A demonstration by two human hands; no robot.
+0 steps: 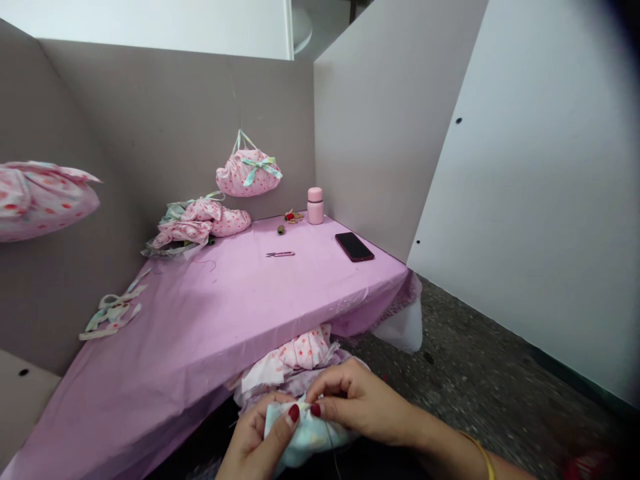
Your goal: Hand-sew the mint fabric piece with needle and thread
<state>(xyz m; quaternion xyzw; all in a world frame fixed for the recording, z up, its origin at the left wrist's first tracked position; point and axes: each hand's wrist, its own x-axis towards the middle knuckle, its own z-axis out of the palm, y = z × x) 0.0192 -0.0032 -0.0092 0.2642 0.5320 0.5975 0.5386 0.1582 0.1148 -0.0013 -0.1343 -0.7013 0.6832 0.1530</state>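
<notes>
Low in the head view, below the table's front edge, is a pale blue-green patterned fabric piece [320, 437]. My left hand [267, 433] holds its left side, thumb on top and fingers behind. At the upper edge of the cloth, my right hand [357, 403] is closed in a pinch, thumb against forefinger. A thin thread [331, 443] hangs down over the fabric near the right fingers; no needle can be made out. Behind both hands lies pink strawberry-dotted cloth with white parts [305, 350].
On the pink-covered table [240, 300] are thread snips [280, 254], a green thread spool [281, 230], a phone [354, 247] and a pink bottle [315, 207]. Dotted fabric bundles [200, 223] sit at back left. One dotted pouch [250, 172] hangs by the rear panel; fabric strips [113, 312] lie left.
</notes>
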